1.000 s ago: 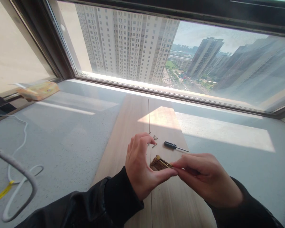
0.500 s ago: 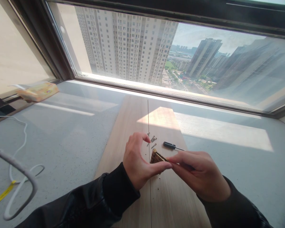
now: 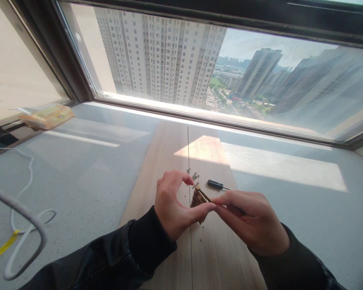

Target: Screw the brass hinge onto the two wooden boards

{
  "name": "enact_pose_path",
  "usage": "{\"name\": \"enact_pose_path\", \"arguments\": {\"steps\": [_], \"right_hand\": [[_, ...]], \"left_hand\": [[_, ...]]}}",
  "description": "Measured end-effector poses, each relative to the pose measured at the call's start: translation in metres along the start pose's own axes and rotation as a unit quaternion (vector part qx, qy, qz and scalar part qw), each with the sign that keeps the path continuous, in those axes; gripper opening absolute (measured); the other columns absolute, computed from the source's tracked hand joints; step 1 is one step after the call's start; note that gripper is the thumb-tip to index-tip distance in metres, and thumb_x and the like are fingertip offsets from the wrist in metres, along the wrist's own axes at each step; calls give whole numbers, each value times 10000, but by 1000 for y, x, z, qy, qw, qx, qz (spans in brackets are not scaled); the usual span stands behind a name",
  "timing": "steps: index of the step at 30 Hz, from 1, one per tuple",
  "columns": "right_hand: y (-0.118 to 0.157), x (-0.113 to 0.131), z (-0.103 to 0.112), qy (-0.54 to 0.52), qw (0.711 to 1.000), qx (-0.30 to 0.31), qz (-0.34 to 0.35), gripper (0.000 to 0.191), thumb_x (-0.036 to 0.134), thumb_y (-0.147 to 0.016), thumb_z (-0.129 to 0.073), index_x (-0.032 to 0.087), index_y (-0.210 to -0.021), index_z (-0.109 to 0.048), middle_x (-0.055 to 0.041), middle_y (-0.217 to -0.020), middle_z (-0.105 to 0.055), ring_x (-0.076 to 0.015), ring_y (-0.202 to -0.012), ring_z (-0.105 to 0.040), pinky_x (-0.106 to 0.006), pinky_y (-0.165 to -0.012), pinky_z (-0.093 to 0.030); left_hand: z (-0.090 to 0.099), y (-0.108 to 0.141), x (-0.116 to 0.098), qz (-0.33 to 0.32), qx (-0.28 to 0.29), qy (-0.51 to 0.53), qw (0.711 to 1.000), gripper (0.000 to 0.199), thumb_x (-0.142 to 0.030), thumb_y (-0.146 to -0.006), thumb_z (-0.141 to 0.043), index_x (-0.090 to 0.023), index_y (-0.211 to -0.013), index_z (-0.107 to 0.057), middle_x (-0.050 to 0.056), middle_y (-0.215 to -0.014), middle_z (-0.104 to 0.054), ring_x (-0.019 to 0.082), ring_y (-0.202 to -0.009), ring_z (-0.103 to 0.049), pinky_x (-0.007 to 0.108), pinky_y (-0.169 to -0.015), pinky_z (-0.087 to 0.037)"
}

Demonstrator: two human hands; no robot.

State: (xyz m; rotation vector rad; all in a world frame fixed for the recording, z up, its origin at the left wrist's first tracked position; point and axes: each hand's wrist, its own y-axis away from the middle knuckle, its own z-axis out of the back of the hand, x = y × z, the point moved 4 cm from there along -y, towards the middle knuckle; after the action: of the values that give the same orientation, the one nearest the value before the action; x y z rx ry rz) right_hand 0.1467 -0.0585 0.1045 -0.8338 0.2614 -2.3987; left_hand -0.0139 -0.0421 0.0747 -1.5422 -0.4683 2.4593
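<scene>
Brass-coloured hinge point(image 3: 196, 198), folded partway, is up over the boards point(image 3: 160, 161) in the head cam. Container-wise, there's a soft packet point(image 3: 50, 114) way off past the boards' far left side, something white sticking out of one end; can't see what's inside. Right hand point(image 3: 255, 221) has the hinge pinched between thumb and forefinger. Left hand point(image 3: 180, 205) is curved around it, thumb reaching to the right fingertips, forefinger bent; can't tell if it's actually gripping. Little bunch of screws point(image 3: 195, 176) on the boards by their seam, and a black-handled screwdriver point(image 3: 215, 184) near the boards' right edge, shaft partly blocked by the right hand. Cable point(image 3: 17, 204) loops well left of the boards. The boards run up close to the window frame point(image 3: 69, 52), and speckled counter point(image 3: 87, 169) spreads wide on both sides of them.
</scene>
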Motion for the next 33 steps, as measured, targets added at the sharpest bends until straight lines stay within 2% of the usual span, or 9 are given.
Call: {"name": "enact_pose_path", "arguments": {"steps": [4, 10, 14, 18, 23, 27, 30, 33], "right_hand": [[-1, -5, -1, 16, 999, -42, -31, 139, 241, -804, -574, 158, -722, -649, 45, -452, -444, -68, -402, -382, -208, -405, -303], [3, -22, -7, -64, 984, -63, -154, 218, 332, -807, -560, 156, -695, -622, -24, -545, -601, -120, -482, -514, -244, -452, -391], [3, -26, -8, -100, 978, -61, -174, 224, 343, -807, -557, 157, -698, -620, -53, -627, -652, -150, -557, -571, -272, -505, -437], [3, -26, -6, -92, 980, -59, -168, 223, 339, -804, -561, 156, -696, -628, -51, -621, -648, -148, -540, -566, -274, -500, -435], [2, -26, -2, -57, 991, -36, -114, 184, 300, -819, -554, 155, -763, -653, -32, -597, -639, -128, -511, -549, -252, -469, -424], [0, -26, 2, -42, 995, -35, -86, 161, 278, -828, -550, 164, -782, -653, -23, -606, -642, -116, -505, -544, -241, -472, -431], [0, -25, 4, -35, 996, -36, -73, 147, 267, -827, -555, 168, -784, -654, -10, -592, -628, -107, -491, -529, -233, -462, -415], [1, -27, 2, -37, 995, -43, -83, 151, 278, -823, -562, 168, -782, -656, 5, -553, -593, -101, -466, -491, -237, -455, -392]], "left_hand": [[5, -5, 4, -14, -10, -8, 1000, 344, -378, -562, -753, -169, -736, -543, 19, -760, -580, 192, -755, -543, 383, -735, -429], [11, -19, 20, -34, -5, 8, 999, 131, -283, -716, -647, -172, -662, -604, 6, -688, -614, 151, -713, -561, 312, -687, -442], [13, -26, 27, -39, 15, 1, 999, 119, -282, -733, -645, -169, -697, -663, 21, -711, -649, 148, -706, -577, 293, -654, -451], [16, -33, 27, -87, 60, 8, 994, 98, -252, -732, -651, -168, -703, -692, 30, -685, -649, 145, -678, -585, 299, -656, -473], [24, -42, 25, -153, 127, 9, 980, 78, -239, -724, -662, -176, -705, -704, 38, -661, -651, 141, -642, -569, 299, -626, -490], [28, -46, 26, -162, 139, -3, 977, 109, -270, -723, -667, -172, -740, -712, 43, -672, -649, 132, -617, -561, 281, -596, -486], [26, -45, 25, -163, 177, -3, 971, 118, -264, -741, -648, -166, -729, -713, 47, -674, -650, 128, -608, -551, 271, -581, -479], [23, -43, 22, -162, 197, -6, 967, 130, -247, -757, -626, -151, -731, -708, 46, -666, -639, 118, -592, -532, 255, -555, -454]]}}
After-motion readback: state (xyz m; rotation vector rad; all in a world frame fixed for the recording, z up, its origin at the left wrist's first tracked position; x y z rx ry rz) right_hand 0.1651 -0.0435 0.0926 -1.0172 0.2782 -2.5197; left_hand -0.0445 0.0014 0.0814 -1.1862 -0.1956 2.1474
